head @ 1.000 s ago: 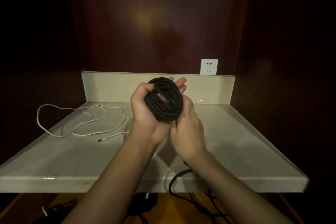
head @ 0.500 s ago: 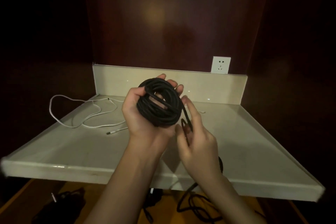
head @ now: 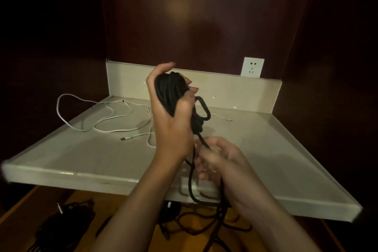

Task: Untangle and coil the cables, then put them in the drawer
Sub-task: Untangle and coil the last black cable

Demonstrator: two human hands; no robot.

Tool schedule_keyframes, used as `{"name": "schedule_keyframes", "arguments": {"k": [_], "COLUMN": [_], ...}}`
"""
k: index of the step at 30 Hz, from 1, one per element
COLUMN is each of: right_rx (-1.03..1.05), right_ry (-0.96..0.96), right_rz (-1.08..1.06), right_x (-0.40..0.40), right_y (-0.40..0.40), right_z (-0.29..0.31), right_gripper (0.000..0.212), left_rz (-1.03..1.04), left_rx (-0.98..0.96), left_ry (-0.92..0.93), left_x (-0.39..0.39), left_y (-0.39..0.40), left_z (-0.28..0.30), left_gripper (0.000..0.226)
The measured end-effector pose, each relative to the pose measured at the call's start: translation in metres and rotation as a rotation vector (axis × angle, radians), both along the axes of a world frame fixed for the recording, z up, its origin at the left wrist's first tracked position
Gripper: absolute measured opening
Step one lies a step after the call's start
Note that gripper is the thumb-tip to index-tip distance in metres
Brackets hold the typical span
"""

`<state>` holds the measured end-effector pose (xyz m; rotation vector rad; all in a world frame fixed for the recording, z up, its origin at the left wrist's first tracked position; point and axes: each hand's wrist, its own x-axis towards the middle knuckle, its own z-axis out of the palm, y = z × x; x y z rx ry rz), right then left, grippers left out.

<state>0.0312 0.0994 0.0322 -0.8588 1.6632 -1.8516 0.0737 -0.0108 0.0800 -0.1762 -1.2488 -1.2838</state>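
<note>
Black cable (head: pixel 173 96) mostly coiled, gripped in left hand (head: pixel 171 120) above surface (head: pixel 102 153); right hand (head: pixel 216 155), blurred, pinches its loose tail. White cable (head: pixel 106 116) sprawls uncoiled on surface. Drawer not identifiable; stowing remains.

text: none legible | wall socket (head: pixel 252 67) above the counter's backsplash (head: pixel 225 86): plain white faceplate, pin slots only, no readable marking | cables near it: possibly printed, too dim and blurred to tell
</note>
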Motion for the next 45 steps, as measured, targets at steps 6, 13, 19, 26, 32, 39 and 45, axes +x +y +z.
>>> {"name": "schedule_keyframes", "arguments": {"k": [6, 13, 19, 26, 32, 39, 45], "right_rx": [0.247, 0.421, 0.15, 0.069, 0.201, 0.142, 0.042], "right_ry": [0.112, 1.103, 1.698, 1.658, 1.304, 1.09, 1.02], "right_rz": [0.102, -0.266, -0.104, -0.024, 0.231, 0.186, 0.075], "right_x": [0.021, 0.008, -0.021, -0.047, -0.023, -0.028, -0.038], "right_y": [0.006, 0.034, 0.047, 0.051, 0.047, 0.051, 0.048], "right_z": [-0.011, -0.021, 0.031, 0.086, 0.087, 0.085, 0.077], "right_gripper": [0.023, 0.026, 0.028, 0.026, 0.031, 0.031, 0.044], "left_rz": [0.128, 0.449, -0.044, -0.526, -0.417, -0.468, -0.842], "left_rx": [-0.079, -0.487, -0.683, -0.563, -0.587, -0.608, -0.45], "left_ry": [-0.012, -0.519, -0.923, -0.996, -1.012, -1.092, -1.043], "left_x": [0.0, 0.0, 0.011, 0.033, 0.03, 0.025, 0.032], "left_y": [-0.002, -0.027, -0.022, -0.008, -0.01, -0.001, 0.005], "left_z": [-0.003, -0.012, -0.01, 0.005, 0.0, -0.003, 0.0], "left_gripper": [0.045, 0.04, 0.033, 0.054, 0.055, 0.027, 0.028]}}
